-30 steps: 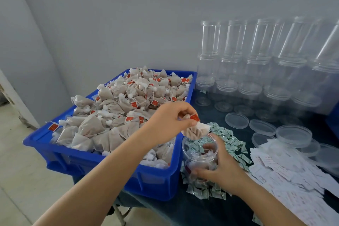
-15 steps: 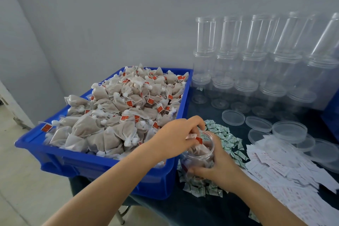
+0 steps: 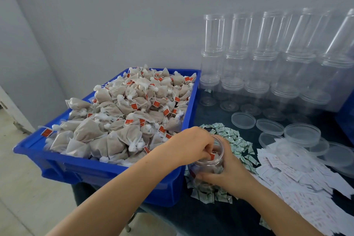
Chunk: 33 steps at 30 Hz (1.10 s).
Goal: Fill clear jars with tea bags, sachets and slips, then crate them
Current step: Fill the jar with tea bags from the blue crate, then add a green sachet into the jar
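My right hand (image 3: 228, 170) is wrapped around a clear jar (image 3: 214, 161) that stands on a heap of green-and-white sachets (image 3: 235, 142). Tea bags fill the jar's lower part. The fingers of my left hand (image 3: 189, 145) reach down into the jar's mouth and press on a tea bag with a red tag (image 3: 211, 156). Just left of the jar stands a blue crate (image 3: 107, 170) piled with tea bags (image 3: 124, 119). White paper slips (image 3: 298, 180) lie spread to the right.
Stacks of empty clear jars (image 3: 264, 63) line the wall at the back right. Loose clear lids (image 3: 270, 126) lie between them and the slips. A dark cloth covers the table (image 3: 210, 216). A blue bin edge (image 3: 346, 117) shows at far right.
My left hand carried a tea bag from above the jar down into its mouth, and its fingers now sit deeper inside. My right hand kept its hold on the jar.
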Tool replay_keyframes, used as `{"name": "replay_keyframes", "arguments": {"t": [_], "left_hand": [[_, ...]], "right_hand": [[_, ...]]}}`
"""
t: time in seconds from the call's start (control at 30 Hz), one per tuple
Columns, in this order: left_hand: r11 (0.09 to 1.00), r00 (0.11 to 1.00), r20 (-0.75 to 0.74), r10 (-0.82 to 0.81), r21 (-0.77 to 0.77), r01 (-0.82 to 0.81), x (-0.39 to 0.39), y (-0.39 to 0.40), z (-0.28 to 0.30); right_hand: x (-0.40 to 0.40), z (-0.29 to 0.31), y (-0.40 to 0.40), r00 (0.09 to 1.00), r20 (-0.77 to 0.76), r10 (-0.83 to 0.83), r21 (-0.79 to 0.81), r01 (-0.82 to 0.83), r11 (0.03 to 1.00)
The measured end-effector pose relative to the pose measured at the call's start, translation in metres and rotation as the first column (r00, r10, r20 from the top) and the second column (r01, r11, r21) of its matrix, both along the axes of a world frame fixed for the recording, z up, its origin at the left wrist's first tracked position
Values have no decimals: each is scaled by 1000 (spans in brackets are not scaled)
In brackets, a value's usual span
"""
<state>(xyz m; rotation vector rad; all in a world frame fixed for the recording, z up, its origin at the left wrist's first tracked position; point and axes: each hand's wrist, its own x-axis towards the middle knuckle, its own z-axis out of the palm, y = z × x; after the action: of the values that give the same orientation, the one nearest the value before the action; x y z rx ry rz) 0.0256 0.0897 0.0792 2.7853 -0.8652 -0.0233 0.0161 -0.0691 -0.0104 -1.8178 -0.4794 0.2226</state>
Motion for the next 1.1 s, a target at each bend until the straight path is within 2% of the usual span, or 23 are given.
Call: {"name": "replay_keyframes", "arguments": {"t": [0.3, 0.5, 0.6, 0.7, 0.8, 0.87, 0.93, 1.0, 1.1], "left_hand": [[987, 991, -136, 9, 163, 14, 3, -8, 8], [961, 982, -190, -9, 271, 61, 7, -12, 11], [986, 992, -125, -36, 154, 55, 4, -13, 17], [992, 997, 33, -66, -103, 69, -2, -17, 18], [936, 983, 178, 40, -351, 25, 0, -29, 12], [868, 973, 131, 188, -487, -102, 5, -41, 6], [798, 946, 15, 325, -540, -266, 14, -53, -1], [746, 908, -100, 406, -538, -393, 23, -64, -11], [710, 868, -254, 427, -501, -496, 33, -75, -30]], "right_hand": [[1, -1, 1, 999, -43, 16, 24, -15, 1000], [0, -2, 1, 1000, 7, -9, 28, 9, 1000], [-3, 4, -4, 996, 78, -46, 30, 44, 999], [-4, 11, -18, 986, 130, -107, 19, 105, 994], [-6, 13, -37, 979, 131, -159, -4, 160, 987], [-10, 12, -49, 973, 137, -187, -19, 191, 981], [-15, 10, -60, 966, 148, -214, -36, 221, 975], [-21, 7, -69, 960, 147, -240, -32, 247, 969], [-31, 4, -82, 949, 134, -284, -32, 291, 956]]}}
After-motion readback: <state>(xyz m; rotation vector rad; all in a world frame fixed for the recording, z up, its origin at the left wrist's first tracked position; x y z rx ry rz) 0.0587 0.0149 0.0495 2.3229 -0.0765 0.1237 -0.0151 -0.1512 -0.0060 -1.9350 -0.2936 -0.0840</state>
